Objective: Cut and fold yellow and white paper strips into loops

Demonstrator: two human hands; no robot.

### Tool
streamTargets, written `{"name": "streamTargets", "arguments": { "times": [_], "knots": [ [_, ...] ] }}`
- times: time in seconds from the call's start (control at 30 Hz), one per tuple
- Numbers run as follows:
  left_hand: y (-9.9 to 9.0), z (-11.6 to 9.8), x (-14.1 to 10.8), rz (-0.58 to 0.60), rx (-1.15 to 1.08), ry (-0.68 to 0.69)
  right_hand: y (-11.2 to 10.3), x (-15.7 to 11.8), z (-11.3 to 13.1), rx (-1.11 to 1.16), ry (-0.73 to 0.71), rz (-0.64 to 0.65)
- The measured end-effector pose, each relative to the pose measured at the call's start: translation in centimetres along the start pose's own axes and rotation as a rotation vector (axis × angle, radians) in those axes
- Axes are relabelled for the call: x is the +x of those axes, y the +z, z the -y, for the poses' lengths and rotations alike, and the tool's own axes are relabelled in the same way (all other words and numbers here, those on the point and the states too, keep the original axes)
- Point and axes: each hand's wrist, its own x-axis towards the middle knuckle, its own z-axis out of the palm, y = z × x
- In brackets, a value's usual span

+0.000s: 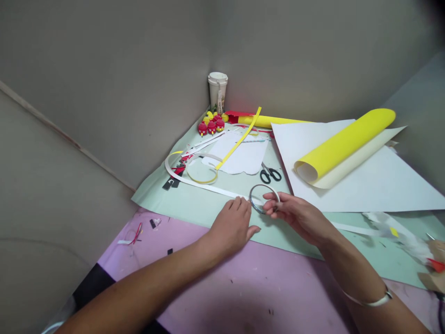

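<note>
My right hand [299, 215] grips a narrow roll of tape [253, 205] by its right side, just above the green sheet, with thumb and fingers around the rim. The ring is thin, with dark and whitish parts. My left hand [233, 223] lies palm down with its thumb stretched out, its fingertips at a long white strip [215, 189]. The strip runs left and curls up into a loop with yellow on its other side. Whether the left fingers press on the strip is hard to see. Black-handled scissors [270, 174] lie just beyond the tape roll.
A rolled yellow sheet [347, 144] rests on large white sheets [333, 197] at right. A yellow strip [239, 139] crosses white paper [252, 160]. Red and yellow balls [212, 126] and a lidded cup [218, 90] stand at the back corner, near grey walls. Scraps lie on the pink surface [208, 297].
</note>
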Motion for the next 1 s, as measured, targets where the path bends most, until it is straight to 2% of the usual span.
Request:
{"name": "streamTargets", "arguments": {
  "times": [0.17,0.3,0.5,0.8,1.0],
  "knots": [
    [-0.2,0.0,0.1,-0.002,-0.005,0.009,0.2,0.2,-0.3,0.0,0.031,-0.042],
    [-0.4,0.0,0.1,0.027,-0.055,-0.003,0.4,0.1,-0.2,-0.132,0.007,-0.078],
    [-0.3,0.1,0.0,0.007,-0.086,-0.029,0.8,-0.2,0.2,-0.351,-0.004,-0.082],
    [-1.1,0.1,0.0,0.013,-0.123,-0.008,1.5,-0.9,0.7,-0.492,0.038,0.029],
    [-0.9,0.1,0.0,0.015,-0.129,-0.009,1.9,-1.1,0.7,-0.607,0.046,0.044]
  ]
}}
